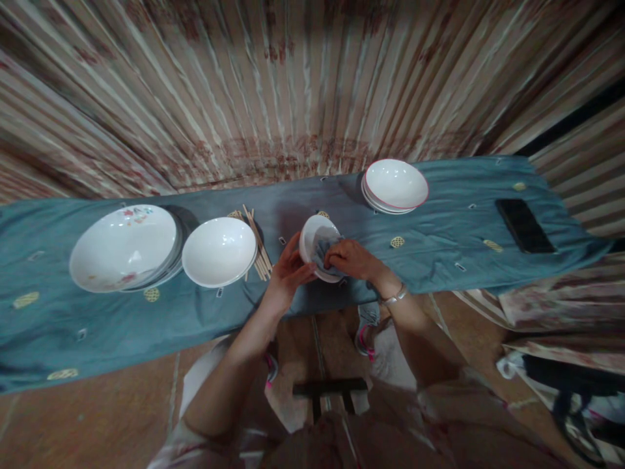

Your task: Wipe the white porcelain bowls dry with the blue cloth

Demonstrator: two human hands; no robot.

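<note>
One left hand [293, 267], one right hand [352, 258], one cloth [321, 250], one dark phone [525, 226], one floral dish stack [124, 247], one pink-rimmed bowl stack [396, 184], at least one small bowl [319, 226] and one wide bowl [219, 252] were visible; overlapping chopsticks [260, 246] defied counting.

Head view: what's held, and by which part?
Left hand: the small white bowl, by its left side. Right hand: a bluish cloth inside the bowl; the gripped part is hidden.

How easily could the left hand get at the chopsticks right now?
Probably yes: the chopsticks lie just beside the left hand with nothing visible between, though it would likely need to release the small bowl.
</note>
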